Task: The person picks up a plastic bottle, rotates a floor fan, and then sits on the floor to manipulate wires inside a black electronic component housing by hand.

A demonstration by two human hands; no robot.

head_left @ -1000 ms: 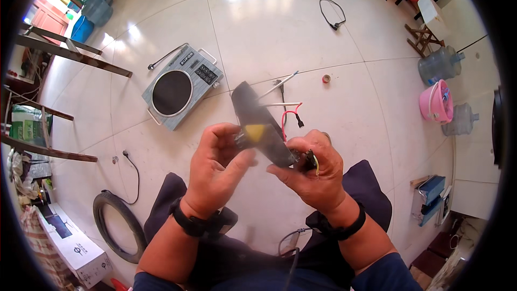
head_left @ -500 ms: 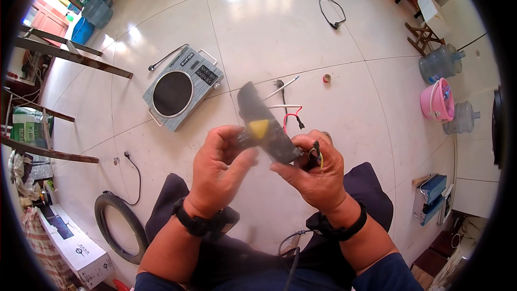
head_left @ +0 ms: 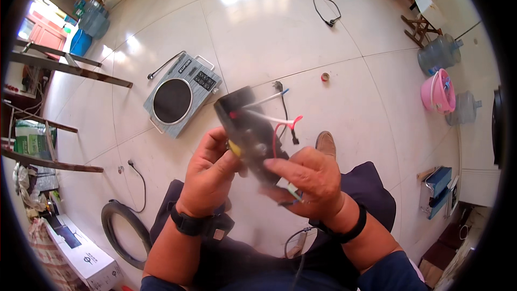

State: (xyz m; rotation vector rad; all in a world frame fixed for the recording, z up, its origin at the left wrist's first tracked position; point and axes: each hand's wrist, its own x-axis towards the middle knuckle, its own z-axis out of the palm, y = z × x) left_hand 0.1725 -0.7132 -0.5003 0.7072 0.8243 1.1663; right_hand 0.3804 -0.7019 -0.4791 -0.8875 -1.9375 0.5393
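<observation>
1. Black case (head_left: pixel 249 132), blurred, is hanging between both hands at the middle of the view, tilting toward eleven o'clock.
2. The left hand (head_left: pixel 207 172), at its seven-to-eight o'clock, is pinching its edge between thumb and fingers.
3. The right hand (head_left: pixel 309 178), at four o'clock, is laying a finger on it; blur is hiding whether that hand is pinching.
4. White wires (head_left: pixel 264 99) and a red wire (head_left: pixel 298 121) are sticking out toward two o'clock.
5. Farther out, a hot plate (head_left: pixel 180 97) is lying at ten o'clock, a tyre (head_left: pixel 107 226) at eight.
</observation>
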